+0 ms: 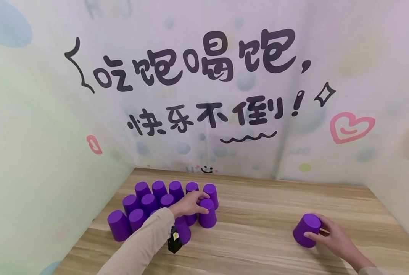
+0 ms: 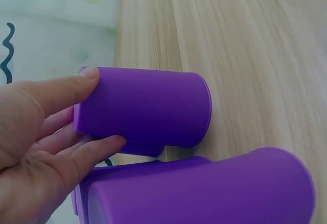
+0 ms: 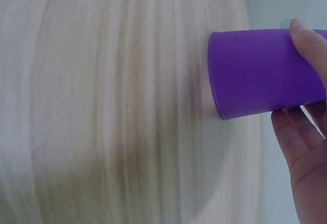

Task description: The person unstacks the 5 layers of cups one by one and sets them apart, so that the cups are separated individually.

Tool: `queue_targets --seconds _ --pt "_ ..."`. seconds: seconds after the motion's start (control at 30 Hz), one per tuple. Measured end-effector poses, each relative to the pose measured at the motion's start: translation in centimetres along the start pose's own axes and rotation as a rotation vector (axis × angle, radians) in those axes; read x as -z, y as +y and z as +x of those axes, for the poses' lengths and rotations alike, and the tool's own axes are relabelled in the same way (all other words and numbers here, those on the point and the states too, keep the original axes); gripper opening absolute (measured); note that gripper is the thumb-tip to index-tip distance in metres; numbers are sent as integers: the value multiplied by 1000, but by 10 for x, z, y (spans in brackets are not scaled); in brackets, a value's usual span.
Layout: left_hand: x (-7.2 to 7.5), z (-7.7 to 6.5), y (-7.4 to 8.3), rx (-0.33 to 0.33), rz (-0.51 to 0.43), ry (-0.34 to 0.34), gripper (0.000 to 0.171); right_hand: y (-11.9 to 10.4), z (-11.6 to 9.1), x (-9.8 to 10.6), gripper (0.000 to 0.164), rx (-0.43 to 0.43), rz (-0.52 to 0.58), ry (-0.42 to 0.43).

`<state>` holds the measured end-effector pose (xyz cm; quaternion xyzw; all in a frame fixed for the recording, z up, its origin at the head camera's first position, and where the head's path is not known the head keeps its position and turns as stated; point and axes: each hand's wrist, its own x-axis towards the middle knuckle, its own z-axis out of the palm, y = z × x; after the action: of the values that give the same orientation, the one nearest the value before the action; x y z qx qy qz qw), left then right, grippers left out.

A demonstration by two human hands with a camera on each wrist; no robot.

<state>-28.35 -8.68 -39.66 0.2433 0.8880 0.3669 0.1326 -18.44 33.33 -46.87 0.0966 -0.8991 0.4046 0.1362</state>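
Two purple cups are in hand, both bottom up. My left hand (image 1: 189, 204) pinches one purple cup (image 1: 208, 218) near its top, at the right end of a cluster of matching cups. Seen from the left wrist, the thumb and a finger lie on opposite sides of that cup (image 2: 148, 106). At the right of the table, my right hand (image 1: 336, 237) grips another purple cup (image 1: 305, 231), thumb on one side and fingers on the other. Its rim is close over the table in the right wrist view, where the cup (image 3: 260, 73) leans slightly.
Several upside-down purple cups (image 1: 118, 226) stand in rows on the left of the wooden table (image 1: 256, 214), partly hidden by my left sleeve (image 1: 142, 240). A black device (image 1: 174, 240) sits at the left wrist. Behind the table hangs a printed cloth (image 1: 204, 152).
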Motion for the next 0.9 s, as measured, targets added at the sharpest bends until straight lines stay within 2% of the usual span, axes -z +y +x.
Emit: queue_targets --seconds 0.07,0.2,0.33,0.37,0.47,0.57,0.6,0.67,0.9 --pt "0 1 -1 -6 1 -2 44 -2 1 0 55 -6 -8 -12" --pt "1 2 -3 -13 -8 -4 45 -14 8 1 55 44 5 -27" --pt "2 2 -7 -43 -18 -13 47 -39 24 1 53 116 43 -53" --pt "0 7 -17 -81 -11 -13 48 -47 29 0 53 133 55 -59" --pt "1 8 -19 -102 -10 -19 50 -72 42 -7 53 172 96 -95" --pt "0 8 -18 -94 -26 -21 49 -95 54 -21 54 217 167 -137" --pt "2 3 -9 -62 -36 -22 47 -103 57 -26 54 229 193 -157" --pt "2 2 -7 -52 -42 -19 47 -116 63 -39 54 248 239 -203" --pt "3 0 -4 -44 -20 -12 47 -151 74 -88 56 231 286 -343"
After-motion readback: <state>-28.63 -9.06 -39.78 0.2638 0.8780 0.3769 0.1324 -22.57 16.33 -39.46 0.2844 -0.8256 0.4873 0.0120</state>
